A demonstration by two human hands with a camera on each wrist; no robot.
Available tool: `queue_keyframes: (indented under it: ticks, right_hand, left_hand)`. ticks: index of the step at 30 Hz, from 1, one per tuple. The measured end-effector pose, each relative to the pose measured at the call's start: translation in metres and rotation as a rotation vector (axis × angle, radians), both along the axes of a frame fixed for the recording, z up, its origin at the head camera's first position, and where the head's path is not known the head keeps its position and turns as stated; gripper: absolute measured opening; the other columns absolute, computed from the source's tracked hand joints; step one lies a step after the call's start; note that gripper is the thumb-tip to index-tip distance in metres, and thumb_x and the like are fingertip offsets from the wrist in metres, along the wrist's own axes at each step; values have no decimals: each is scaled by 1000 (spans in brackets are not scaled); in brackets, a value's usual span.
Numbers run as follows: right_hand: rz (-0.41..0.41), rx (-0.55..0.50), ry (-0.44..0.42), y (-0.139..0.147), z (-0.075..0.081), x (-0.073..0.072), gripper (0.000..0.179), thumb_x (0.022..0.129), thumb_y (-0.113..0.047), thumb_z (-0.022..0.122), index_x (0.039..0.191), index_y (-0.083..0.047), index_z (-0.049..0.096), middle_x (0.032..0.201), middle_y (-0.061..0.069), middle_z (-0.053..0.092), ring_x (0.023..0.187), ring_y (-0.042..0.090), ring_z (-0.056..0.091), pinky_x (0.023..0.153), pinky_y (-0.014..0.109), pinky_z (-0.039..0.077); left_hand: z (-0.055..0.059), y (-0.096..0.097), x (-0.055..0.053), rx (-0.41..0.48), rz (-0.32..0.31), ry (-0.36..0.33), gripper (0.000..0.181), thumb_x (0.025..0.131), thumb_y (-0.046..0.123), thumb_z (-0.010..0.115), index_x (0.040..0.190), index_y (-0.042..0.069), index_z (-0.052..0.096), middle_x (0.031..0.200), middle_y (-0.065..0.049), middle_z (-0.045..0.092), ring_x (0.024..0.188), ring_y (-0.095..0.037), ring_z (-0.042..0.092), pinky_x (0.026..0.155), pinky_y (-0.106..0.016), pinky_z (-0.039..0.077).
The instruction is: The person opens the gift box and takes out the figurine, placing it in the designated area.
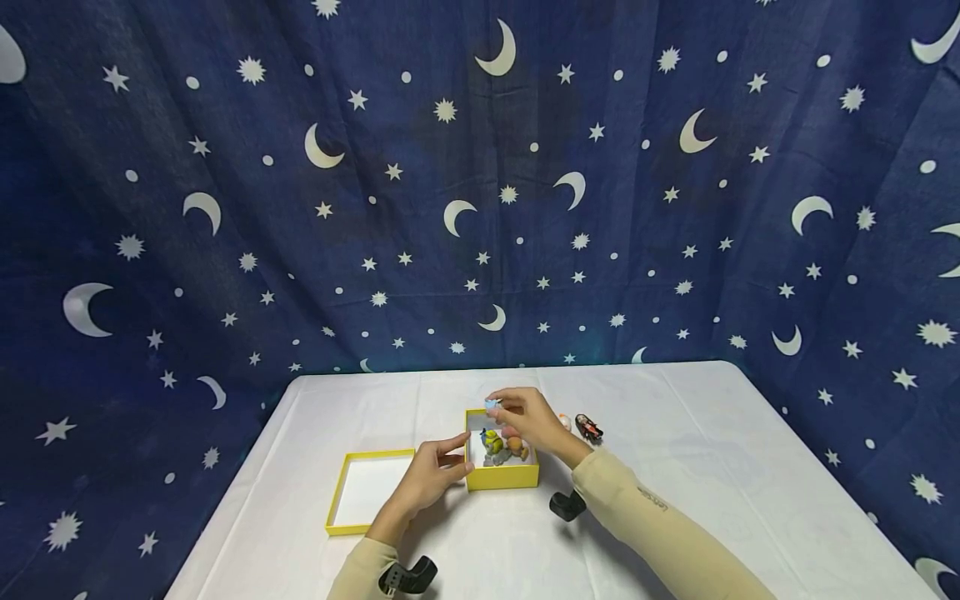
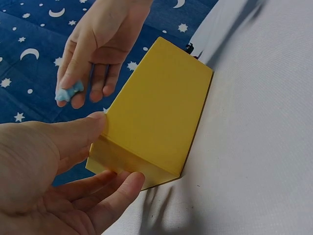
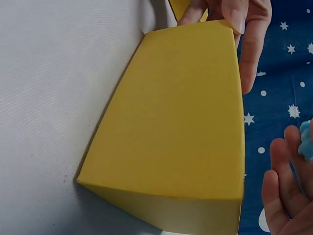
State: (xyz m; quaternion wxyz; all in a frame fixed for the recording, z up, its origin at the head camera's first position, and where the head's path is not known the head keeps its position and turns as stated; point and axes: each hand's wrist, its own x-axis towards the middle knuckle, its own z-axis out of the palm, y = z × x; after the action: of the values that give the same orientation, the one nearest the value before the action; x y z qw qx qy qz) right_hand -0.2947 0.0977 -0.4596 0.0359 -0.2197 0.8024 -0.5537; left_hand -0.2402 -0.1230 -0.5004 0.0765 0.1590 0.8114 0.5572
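High head view; yellow box (image 2: 156, 107) near in both wrist views.

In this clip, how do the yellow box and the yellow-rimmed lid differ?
The yellow box has deeper walls than the yellow-rimmed lid. The box holds small figures; the lid shows bare white inside. The left hand touches the box's side; the lid lies ungripped. Both have yellow walls and white interiors, open side up.

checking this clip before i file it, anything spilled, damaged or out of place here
Nothing looks spilled or visibly damaged. Only mildly odd: a dark figurine appears to lie toppled on the white table, right of the yellow box, while other figurines are inside it.
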Motion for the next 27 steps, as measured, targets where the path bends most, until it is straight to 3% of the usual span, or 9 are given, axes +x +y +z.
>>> queue_keyframes:
  ticks: [6, 10, 15, 17, 22, 24, 27]
  right_hand:
    - [30, 42, 42, 4, 10, 7, 33, 94, -8, 60, 127, 0, 62, 122, 24, 65, 86, 21, 65, 76, 32, 60]
    - [26, 54, 76, 5, 26, 19, 30, 93, -4, 60, 122, 3, 63, 118, 26, 67, 85, 24, 67, 75, 23, 56]
    - [-10, 41, 66, 9, 9, 7, 27, 92, -12, 65, 116, 0, 66, 111, 21, 71, 85, 22, 69, 75, 19, 54]
    - [-19, 41, 55, 11, 0, 0, 28, 92, -16, 66, 116, -2, 67, 108, 19, 73, 85, 23, 70, 76, 25, 57]
    - [-9, 6, 39, 12, -1, 1, 29, 93, -19, 64, 117, -3, 66, 97, 23, 73, 77, 37, 69, 70, 48, 58]
    - [-11, 7, 50, 12, -1, 1, 30, 94, -19, 63, 119, -4, 66, 96, 25, 72, 72, 35, 66, 65, 44, 58]
    - [-16, 22, 60, 13, -1, 2, 31, 95, -21, 61, 122, -7, 67, 91, 30, 67, 66, 36, 59, 56, 28, 52]
  left_hand:
    - [0, 0, -1, 9, -1, -8, 54, 90, 15, 67, 140, 3, 50, 147, -17, 49, 122, -38, 59, 94, -42, 54]
    - [0, 0, -1, 10, -4, -12, 54, 91, 14, 66, 140, 2, 49, 147, -17, 48, 122, -38, 59, 94, -42, 54]
    - [1, 1, -1, 10, -5, -15, 53, 91, 12, 65, 141, 2, 49, 147, -17, 48, 123, -38, 58, 93, -40, 55]
    - [2, 1, -1, 9, -4, -15, 53, 91, 13, 66, 141, 3, 49, 147, -17, 48, 123, -37, 59, 93, -39, 55]
    - [1, 0, -1, 2, 0, -11, 53, 91, 14, 66, 140, 3, 50, 147, -16, 49, 122, -38, 59, 94, -41, 54]
    - [1, 0, -1, 0, -1, -10, 53, 91, 14, 66, 140, 3, 50, 146, -16, 49, 122, -38, 59, 95, -42, 54]
    - [0, 0, -1, -1, 0, -10, 54, 91, 15, 66, 140, 3, 49, 146, -16, 49, 122, -38, 59, 96, -44, 53]
